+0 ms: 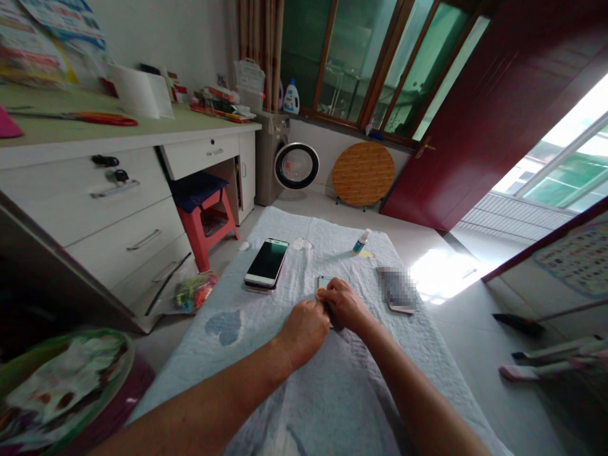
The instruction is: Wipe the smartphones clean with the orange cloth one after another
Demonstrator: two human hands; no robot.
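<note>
A phone (325, 281) lies on the blue cloth, mostly covered by my hands. My left hand (305, 330) is closed at its near left side; what its fingers hold is hidden. My right hand (346, 304) bends over the phone, its fingers pinched on a small round yellowish item (321, 293). To the left, a white-framed phone with a dark screen (267, 261) rests on top of another flat thing. A small spray bottle (360, 242) with a blue label stands beyond my hands. On the right lies another flat device, its face pixelated (398, 290).
The cloth-covered table (190, 373) fills the middle. A bin (130, 354) with waste is at lower left, a red stool (209, 228) beside the white desk (152, 237). Behind are a washer with its door open (297, 166) and a round wooden board (363, 172).
</note>
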